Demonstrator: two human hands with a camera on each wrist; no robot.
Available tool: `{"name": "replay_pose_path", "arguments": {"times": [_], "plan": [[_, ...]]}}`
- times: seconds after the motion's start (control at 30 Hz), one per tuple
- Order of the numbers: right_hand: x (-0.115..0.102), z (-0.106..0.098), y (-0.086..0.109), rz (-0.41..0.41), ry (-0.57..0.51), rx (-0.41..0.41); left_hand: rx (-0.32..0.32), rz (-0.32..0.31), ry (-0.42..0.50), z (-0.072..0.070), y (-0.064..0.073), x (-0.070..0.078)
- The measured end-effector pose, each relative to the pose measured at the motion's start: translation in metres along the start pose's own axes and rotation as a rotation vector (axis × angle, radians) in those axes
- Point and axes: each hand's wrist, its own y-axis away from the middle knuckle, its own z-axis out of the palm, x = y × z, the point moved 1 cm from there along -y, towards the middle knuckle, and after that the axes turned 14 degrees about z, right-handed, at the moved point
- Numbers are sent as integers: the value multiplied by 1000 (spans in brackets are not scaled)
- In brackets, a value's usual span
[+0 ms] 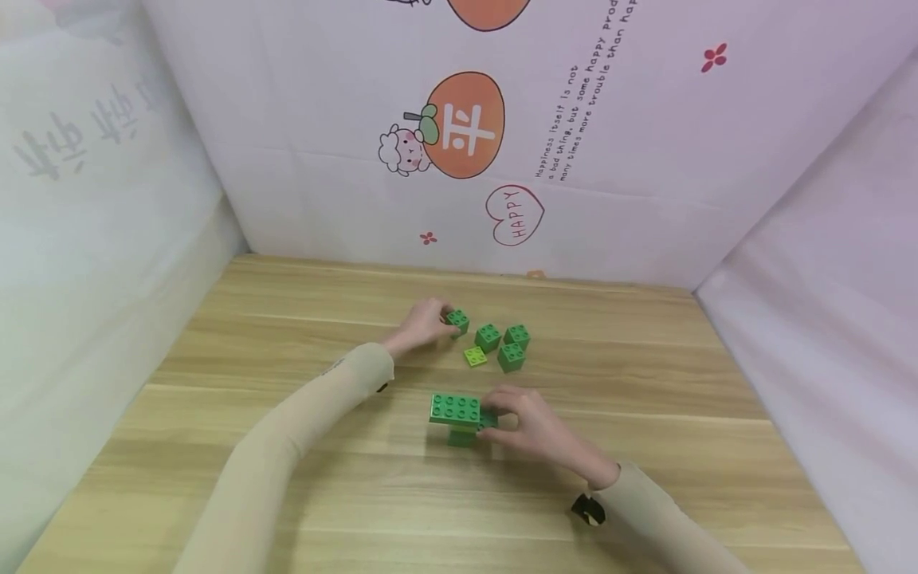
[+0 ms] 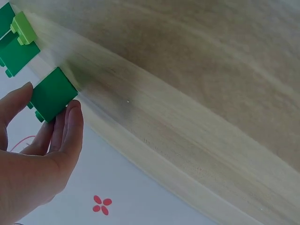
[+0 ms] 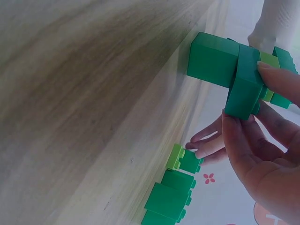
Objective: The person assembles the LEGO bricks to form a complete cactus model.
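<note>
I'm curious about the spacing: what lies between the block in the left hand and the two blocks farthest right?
The head view shows one green block between the held block and that pair.

A green four-stud block [image 1: 457, 320], studs up, is pinched by the left hand [image 1: 423, 323]. The right hand [image 1: 529, 421] grips an upright stack [image 1: 455, 410] of green blocks, a lime layer beneath its eight-stud top.

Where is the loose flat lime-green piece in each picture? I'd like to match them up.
Head: the lime-green piece lies near the middle, below and right of the left hand.
Left wrist: the lime-green piece is near the top-left corner.
Right wrist: the lime-green piece is below and right of centre.
Shared landmark: the left hand, holding a green block.
</note>
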Motion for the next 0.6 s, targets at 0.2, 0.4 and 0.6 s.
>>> {"name": "replay_pose_path", "arguments": {"times": [0.2,0.4,0.6], "plan": [[0,0,0,4,-12,-5,6,7,26,-5,4,0],[-1,0,0,-7,-18,-3,-4,-11,82,-14,14,2],[-2,0,0,-2,-17,1,-29,24,60,-25,23,7]]}}
